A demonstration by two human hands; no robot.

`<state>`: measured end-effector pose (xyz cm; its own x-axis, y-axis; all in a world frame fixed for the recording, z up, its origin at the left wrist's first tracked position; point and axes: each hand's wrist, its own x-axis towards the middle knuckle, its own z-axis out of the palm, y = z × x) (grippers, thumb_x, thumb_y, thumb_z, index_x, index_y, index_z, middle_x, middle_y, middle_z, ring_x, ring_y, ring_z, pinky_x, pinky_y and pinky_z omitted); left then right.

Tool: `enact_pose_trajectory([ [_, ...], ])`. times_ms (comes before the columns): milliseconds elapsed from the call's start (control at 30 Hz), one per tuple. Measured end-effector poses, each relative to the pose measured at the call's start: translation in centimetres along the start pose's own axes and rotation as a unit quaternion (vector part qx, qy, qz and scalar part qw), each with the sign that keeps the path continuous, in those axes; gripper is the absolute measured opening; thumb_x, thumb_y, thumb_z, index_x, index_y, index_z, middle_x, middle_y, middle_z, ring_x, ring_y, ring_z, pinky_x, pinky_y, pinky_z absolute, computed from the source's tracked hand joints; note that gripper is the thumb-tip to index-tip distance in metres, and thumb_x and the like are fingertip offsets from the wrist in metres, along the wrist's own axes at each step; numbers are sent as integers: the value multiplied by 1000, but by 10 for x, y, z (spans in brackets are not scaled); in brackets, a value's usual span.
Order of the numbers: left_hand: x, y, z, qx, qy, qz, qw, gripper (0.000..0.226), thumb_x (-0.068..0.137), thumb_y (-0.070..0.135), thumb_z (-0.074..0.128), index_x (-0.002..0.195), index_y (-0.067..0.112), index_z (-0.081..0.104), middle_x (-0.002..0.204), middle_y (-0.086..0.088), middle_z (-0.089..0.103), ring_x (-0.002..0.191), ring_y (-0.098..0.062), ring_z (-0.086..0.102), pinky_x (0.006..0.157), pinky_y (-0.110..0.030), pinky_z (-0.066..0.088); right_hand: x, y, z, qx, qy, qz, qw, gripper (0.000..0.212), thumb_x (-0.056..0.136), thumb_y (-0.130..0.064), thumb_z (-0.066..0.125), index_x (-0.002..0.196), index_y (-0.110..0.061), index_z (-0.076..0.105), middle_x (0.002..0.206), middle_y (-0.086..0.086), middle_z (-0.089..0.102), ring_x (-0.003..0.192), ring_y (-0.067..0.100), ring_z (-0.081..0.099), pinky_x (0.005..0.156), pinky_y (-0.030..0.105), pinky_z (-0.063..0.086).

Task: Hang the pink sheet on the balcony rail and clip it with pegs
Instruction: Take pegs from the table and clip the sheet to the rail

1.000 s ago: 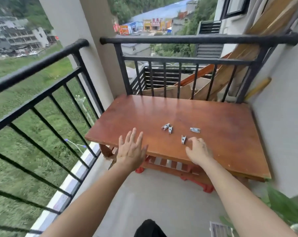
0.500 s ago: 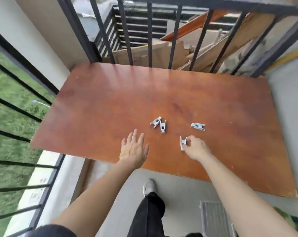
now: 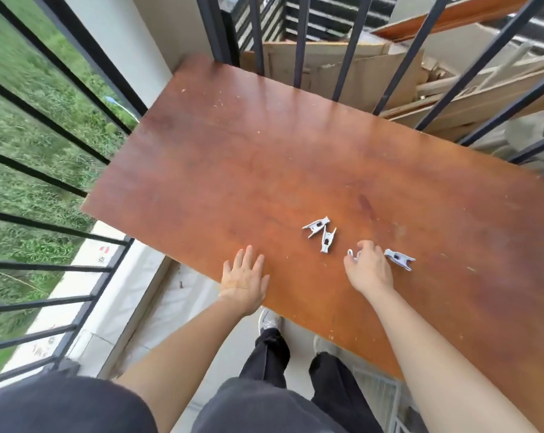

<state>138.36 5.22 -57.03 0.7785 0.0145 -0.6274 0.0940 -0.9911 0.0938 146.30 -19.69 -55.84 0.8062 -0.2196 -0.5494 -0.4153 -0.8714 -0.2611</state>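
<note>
Several pale grey pegs lie on the brown wooden table top (image 3: 264,157). Two pegs (image 3: 322,233) touch each other near the middle front. Another peg (image 3: 400,259) lies just right of my right hand (image 3: 369,268). My right hand curls its fingers over a fourth peg (image 3: 351,254), of which only a tip shows at the fingertips. My left hand (image 3: 244,278) rests flat and spread on the table's front edge. No pink sheet is in view. The black balcony rail bars (image 3: 298,42) run behind and to the left of the table.
Cardboard and wooden boards (image 3: 389,70) are stacked beyond the far bars. Left bars (image 3: 45,182) stand over grass far below. My legs in dark trousers and shoes (image 3: 269,320) stand on the pale floor in front of the table. A white grate (image 3: 376,395) lies at lower right.
The camera has tilted down and closer over the table. My right hand has closed its fingers further over the front peg. My left hand stays flat on the table edge.
</note>
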Motion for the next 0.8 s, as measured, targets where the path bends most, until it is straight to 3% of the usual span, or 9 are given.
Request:
enact_pose_trajectory([
  [133, -40, -14, -31, -1, 82, -82, 993, 59, 103, 47, 20, 155, 21, 15, 164, -8, 5, 150, -27, 6, 118, -50, 15, -12, -47, -33, 4, 12, -96, 995, 48, 90, -38, 58, 134, -17, 55, 130, 12, 56, 123, 32, 54, 97, 37, 43],
  [233, -88, -18, -49, -18, 140, -169, 975, 59, 102, 48, 20, 156, 22, 15, 164, -7, 5, 151, -26, 6, 119, -49, 12, -34, -86, -45, 14, 14, -187, 982, 43, 78, -41, 67, 119, -25, 67, 117, 8, 64, 112, 30, 61, 90, 35, 47],
  [333, -149, -18, -43, -80, 245, -260, 931, 60, 97, 50, 25, 147, 19, 40, 156, -13, 33, 144, -31, 31, 113, -53, 28, -69, -118, -38, 33, -17, -280, 959, 39, 74, -40, 72, 111, -27, 71, 108, 6, 67, 106, 29, 63, 87, 33, 48],
  [433, -203, -20, -14, -103, 298, -337, 887, 60, 90, 49, 33, 132, 14, 56, 144, -17, 50, 132, -36, 48, 101, -55, 43, -109, -145, -16, 51, -66, -382, 921, 35, 74, -31, 75, 109, -26, 73, 103, 6, 66, 100, 27, 65, 85, 30, 46],
  [633, -315, -45, 42, -165, 302, -495, 798, 61, 86, 44, 52, 141, 17, 47, 146, -15, 46, 134, -37, 44, 104, -51, 40, -226, -196, 48, 28, -154, -548, 822, 34, 81, -35, 75, 112, -21, 74, 100, 8, 70, 100, 27, 66, 86, 31, 47],
  [733, -369, -59, 63, -200, 335, -556, 734, 58, 84, 38, 61, 136, 14, 51, 120, -12, 58, 109, -35, 57, 87, -44, 49, -291, -213, 81, 6, -192, -610, 769, 36, 81, -42, 73, 110, -21, 75, 91, 4, 70, 96, 24, 66, 84, 33, 48],
  [800, -404, -70, 79, -222, 342, -590, 697, 57, 87, 37, 61, 138, 14, 49, 115, -8, 56, 106, -31, 55, 85, -42, 49, -335, -221, 101, -11, -226, -633, 740, 36, 81, -42, 71, 110, -22, 74, 86, -2, 65, 89, 19, 61, 82, 31, 46],
])
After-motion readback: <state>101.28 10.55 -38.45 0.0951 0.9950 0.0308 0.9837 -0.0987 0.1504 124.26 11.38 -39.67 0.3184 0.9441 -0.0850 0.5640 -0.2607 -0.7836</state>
